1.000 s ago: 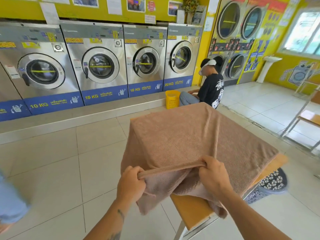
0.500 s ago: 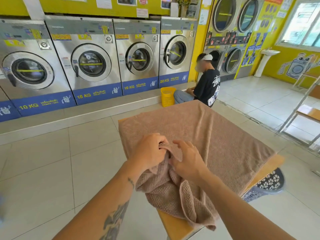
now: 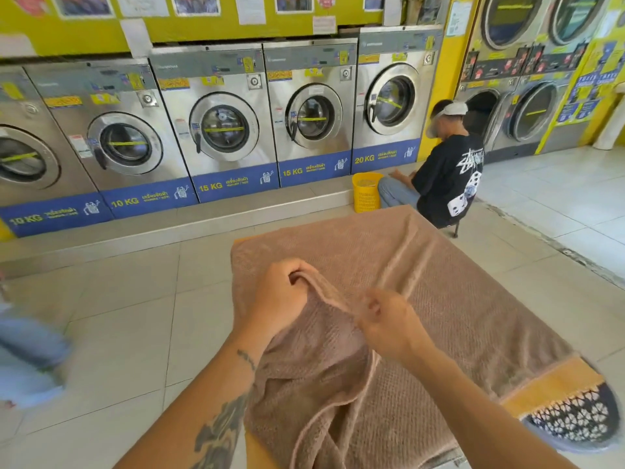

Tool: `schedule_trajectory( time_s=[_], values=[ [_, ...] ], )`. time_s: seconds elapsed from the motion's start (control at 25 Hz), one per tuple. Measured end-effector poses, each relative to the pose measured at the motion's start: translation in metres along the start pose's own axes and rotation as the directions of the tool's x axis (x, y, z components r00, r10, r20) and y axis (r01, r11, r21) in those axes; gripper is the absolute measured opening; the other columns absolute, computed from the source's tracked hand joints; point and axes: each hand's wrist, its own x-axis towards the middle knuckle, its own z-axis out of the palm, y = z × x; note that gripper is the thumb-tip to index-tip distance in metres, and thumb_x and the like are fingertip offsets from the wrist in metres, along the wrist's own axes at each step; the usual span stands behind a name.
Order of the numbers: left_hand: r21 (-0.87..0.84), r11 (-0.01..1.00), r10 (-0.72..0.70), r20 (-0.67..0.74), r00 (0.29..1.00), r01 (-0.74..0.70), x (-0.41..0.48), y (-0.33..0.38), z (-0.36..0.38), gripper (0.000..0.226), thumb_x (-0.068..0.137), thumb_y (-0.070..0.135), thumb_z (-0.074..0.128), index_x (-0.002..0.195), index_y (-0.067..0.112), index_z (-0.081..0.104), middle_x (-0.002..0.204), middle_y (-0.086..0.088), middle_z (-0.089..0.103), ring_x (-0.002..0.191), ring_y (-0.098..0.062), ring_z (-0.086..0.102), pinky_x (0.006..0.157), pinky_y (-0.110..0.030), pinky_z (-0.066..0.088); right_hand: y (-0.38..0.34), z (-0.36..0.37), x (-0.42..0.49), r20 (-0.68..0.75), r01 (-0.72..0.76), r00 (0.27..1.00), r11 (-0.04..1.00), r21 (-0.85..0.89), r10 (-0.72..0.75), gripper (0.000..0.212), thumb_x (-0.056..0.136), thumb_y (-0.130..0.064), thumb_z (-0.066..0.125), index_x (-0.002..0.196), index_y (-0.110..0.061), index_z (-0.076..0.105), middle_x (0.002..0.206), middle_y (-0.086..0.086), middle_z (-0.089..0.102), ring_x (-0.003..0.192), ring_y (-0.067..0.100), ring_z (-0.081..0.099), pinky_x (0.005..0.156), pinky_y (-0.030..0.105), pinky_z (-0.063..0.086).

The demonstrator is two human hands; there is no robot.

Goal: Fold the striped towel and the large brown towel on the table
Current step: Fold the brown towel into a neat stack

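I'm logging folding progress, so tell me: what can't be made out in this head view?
- Striped towel: not in view; the brown towel covers most of the table, so it may lie underneath or out of frame.
- Right hand: fingers motion-blurred, so its grip on the hem is unclear.
- Brown towel's near end: cut off by the bottom edge.
- Basket: contents hidden by the table.

One brown towel [image 3: 456, 299] and two hands on it: left hand [image 3: 277, 299], right hand [image 3: 389, 328]. Beyond them, five washers [image 3: 223, 126], one yellow basket [image 3: 365, 194] and one seated person [image 3: 446, 177]. Right of the right hand, one dark basket [image 3: 575, 418].
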Motion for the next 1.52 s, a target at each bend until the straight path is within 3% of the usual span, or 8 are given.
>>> schedule_trajectory(
  time_s=[0.08,0.16,0.28,0.44,0.6,0.8,1.2,1.52],
  values=[
    [0.056,0.996,0.067,0.056,0.996,-0.07,0.009,0.03,0.009,0.032,0.091,0.001,0.052,0.088,0.021,0.076,0.084,0.007,0.072,0.071,-0.006,0.062,0.058,-0.012,0.047,-0.01,-0.006,0.009,-0.038,0.167,0.985,0.986,0.008,-0.167,0.036,0.086,-0.034,0.064,0.12,-0.027,0.055,0.109,-0.009,0.057,0.096,0.012,0.057,0.082,0.029,0.05],
    [0.087,0.993,0.08,0.065,0.995,-0.086,0.018,0.043,0.017,0.028,0.089,0.004,0.057,0.083,0.024,0.075,0.079,0.006,0.072,0.066,-0.012,0.063,0.056,-0.023,0.049,-0.021,-0.015,0.018,-0.116,0.231,0.968,0.972,0.04,-0.225,0.009,0.087,-0.032,0.06,0.094,-0.027,0.059,0.089,-0.007,0.063,0.08,0.017,0.06,0.07,0.036,0.053],
    [0.089,0.996,0.013,0.052,0.999,-0.017,0.024,0.039,0.026,0.013,0.09,0.02,0.068,0.079,0.025,0.072,0.071,0.002,0.069,0.061,-0.018,0.06,0.054,-0.028,0.044,-0.017,-0.03,0.032,-0.207,0.192,0.963,0.979,0.075,-0.173,0.017,0.084,-0.016,0.05,0.067,-0.015,0.052,0.061,0.007,0.057,0.055,0.024,0.05,0.05,0.042,0.045],
    [0.111,0.992,-0.084,0.17,0.982,0.066,0.026,0.009,0.04,0.022,0.099,0.03,0.057,0.085,0.017,0.068,0.065,0.0,0.055,0.055,-0.014,0.045,0.055,-0.027,0.033,0.007,-0.057,0.051,-0.223,0.052,0.975,0.989,0.141,-0.02,0.016,0.082,-0.013,0.049,0.067,-0.011,0.055,0.06,0.001,0.055,0.055,0.02,0.048,0.052,0.036,0.042],
    [0.04,0.999,0.017,0.186,0.982,-0.025,0.044,0.008,0.049,0.026,0.099,0.03,0.054,0.078,0.022,0.067,0.068,0.001,0.056,0.06,-0.015,0.046,0.06,-0.032,0.035,0.003,-0.059,0.059,-0.016,0.131,0.991,0.99,-0.056,-0.132,0.023,0.082,-0.026,0.064,0.105,-0.026,0.063,0.089,-0.011,0.066,0.081,0.014,0.065,0.074,0.036,0.058],
    [0.043,0.991,0.118,0.13,0.984,-0.124,0.065,-0.005,0.036,0.022,0.096,0.031,0.059,0.081,0.021,0.069,0.082,0.001,0.056,0.075,-0.019,0.053,0.07,-0.039,0.044,-0.026,-0.038,0.083,-0.042,0.219,0.972,0.96,-0.176,-0.23,0.008,0.082,-0.023,0.058,0.078,-0.025,0.064,0.071,-0.005,0.066,0.072,0.02,0.062,0.068,0.043,0.057],
    [0.11,0.955,-0.281,0.058,0.958,0.274,0.042,-0.153,-0.01,0.014,0.098,0.025,0.053,0.089,0.027,0.064,0.082,0.006,0.065,0.075,-0.015,0.06,0.067,-0.032,0.042,-0.049,-0.057,0.136,-0.135,0.073,0.985,0.972,-0.225,-0.105,0.016,0.087,-0.016,0.059,0.074,-0.02,0.067,0.077,-0.002,0.065,0.079,0.021,0.06,0.069,0.036,0.049],
    [0.687,0.526,-0.539,-0.187,0.822,0.501,0.07,-0.189,-0.053,0.016,0.092,0.03,0.052,0.104,0.025,0.062,0.112,-0.005,0.053,0.109,-0.028,0.049,0.091,-0.043,0.045,-0.003,-0.088,0.134,-0.223,-0.057,0.975,0.985,-0.16,0.021,0.015,0.088,-0.014,0.06,0.075,-0.017,0.068,0.082,0.01,0.065,0.081,0.03,0.058,0.071,0.038,0.044]
  ],
)
